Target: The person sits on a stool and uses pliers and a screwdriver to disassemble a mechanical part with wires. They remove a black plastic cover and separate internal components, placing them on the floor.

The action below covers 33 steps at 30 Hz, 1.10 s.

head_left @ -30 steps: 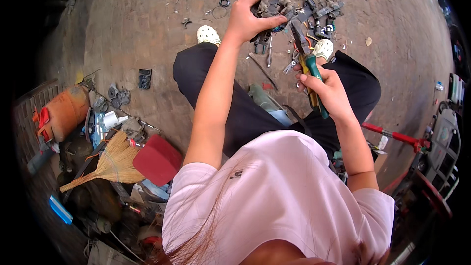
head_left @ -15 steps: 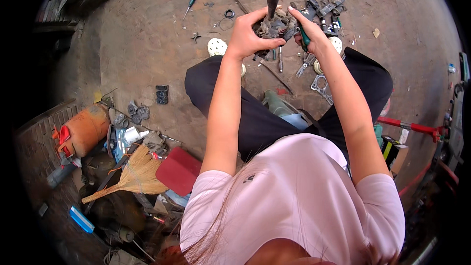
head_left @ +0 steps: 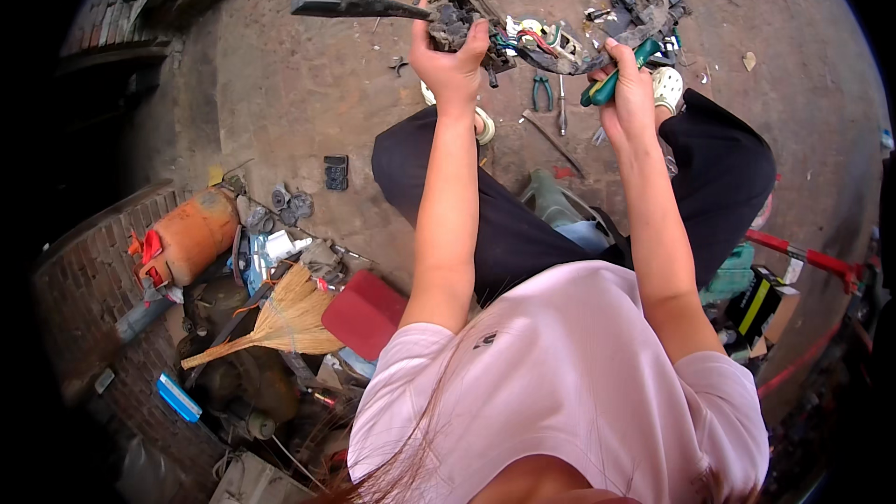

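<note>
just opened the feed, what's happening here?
A person sits over a dirt floor, both arms raised. The left hand grips a dark, grimy part with a long black bar sticking out to the left and a bundle of coloured wires trailing to the right. The right hand holds green-handled pliers at the wire end. Loose tools and scrap parts lie on the floor ahead; a straw broom, a red pad and an orange gas cylinder lie to the person's left.
</note>
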Tool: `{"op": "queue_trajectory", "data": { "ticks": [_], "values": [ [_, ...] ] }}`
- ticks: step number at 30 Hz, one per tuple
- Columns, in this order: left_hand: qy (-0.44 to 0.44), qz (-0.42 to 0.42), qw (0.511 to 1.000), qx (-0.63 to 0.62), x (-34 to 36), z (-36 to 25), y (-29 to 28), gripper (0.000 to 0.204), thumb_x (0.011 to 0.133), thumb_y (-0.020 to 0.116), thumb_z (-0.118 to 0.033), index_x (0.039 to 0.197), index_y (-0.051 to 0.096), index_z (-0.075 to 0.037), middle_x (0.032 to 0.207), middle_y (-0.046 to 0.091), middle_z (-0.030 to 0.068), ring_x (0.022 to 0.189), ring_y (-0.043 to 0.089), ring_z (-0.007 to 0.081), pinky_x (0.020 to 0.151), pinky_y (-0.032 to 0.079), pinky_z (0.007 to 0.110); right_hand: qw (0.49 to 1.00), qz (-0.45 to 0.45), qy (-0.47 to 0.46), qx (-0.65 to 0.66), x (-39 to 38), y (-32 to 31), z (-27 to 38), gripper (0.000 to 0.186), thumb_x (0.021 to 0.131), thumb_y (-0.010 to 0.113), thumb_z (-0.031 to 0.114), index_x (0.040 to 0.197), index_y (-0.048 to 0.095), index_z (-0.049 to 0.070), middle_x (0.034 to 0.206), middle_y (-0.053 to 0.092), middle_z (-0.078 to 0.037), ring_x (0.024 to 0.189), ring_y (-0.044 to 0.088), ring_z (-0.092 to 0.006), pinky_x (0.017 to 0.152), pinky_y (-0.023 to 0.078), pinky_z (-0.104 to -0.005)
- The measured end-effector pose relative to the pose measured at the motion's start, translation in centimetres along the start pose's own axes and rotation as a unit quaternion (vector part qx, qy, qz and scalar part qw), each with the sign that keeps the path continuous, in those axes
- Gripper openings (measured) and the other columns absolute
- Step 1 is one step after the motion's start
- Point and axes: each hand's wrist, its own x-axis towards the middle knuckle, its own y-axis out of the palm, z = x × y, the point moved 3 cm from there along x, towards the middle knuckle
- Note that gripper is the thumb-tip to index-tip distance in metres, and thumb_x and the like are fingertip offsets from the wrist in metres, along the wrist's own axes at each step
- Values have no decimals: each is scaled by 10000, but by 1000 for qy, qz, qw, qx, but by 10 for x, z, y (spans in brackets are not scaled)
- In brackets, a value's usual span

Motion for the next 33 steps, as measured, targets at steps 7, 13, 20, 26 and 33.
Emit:
{"op": "queue_trajectory", "data": {
  "ticks": [7, 13, 20, 26, 33],
  "values": [
    [-33, -15, 993, -111, 5, 7, 1, 728, 763, 695, -525, 1187, 532, 43, 1061, 644, 192, 880, 652, 229, 755, 553, 349, 996, -39, 67, 35, -11, -19, -32, 187, 812, 701, 150, 810, 531, 72, 735, 434, -3, 617, 426, -116, 588, 412, -270],
    [-167, 70, 954, -241, -3, 16, 4, 773, 731, 734, -528, 1166, 553, 85, 1050, 653, 185, 894, 660, 232, 784, 554, 353, 997, -49, 60, -13, 14, -24, -36, 199, 802, 706, 186, 838, 538, 85, 747, 470, -8, 653, 475, -125, 599, 411, -286],
    [-98, 207, 960, -158, 6, 9, 7, 927, 689, 778, -572, 1308, 449, 36, 1192, 575, 170, 1093, 597, 277, 877, 534, 375, 980, 29, 124, -153, 34, -45, -20, 264, 860, 696, 307, 875, 563, 80, 733, 498, 13, 649, 473, -93, 586, 404, -257],
    [-63, 211, 967, -128, 12, -2, 0, 902, 672, 824, -479, 1282, 474, 86, 1152, 615, 174, 1029, 625, 241, 875, 521, 348, 926, 65, 115, -352, -8, -79, 4, 367, 908, 632, 325, 1069, 612, -4, 898, 642, -37, 855, 572, -113, 782, 441, -261],
    [-62, 221, 969, -89, 8, -6, 3, 813, 608, 898, -292, 1256, 550, 54, 1056, 674, 120, 961, 636, 153, 874, 503, 287, 852, 237, 86, -459, -87, -42, 69, 444, 905, 613, 277, 1191, 565, -59, 966, 653, -58, 826, 535, -97, 789, 433, -242]
  ]
}}
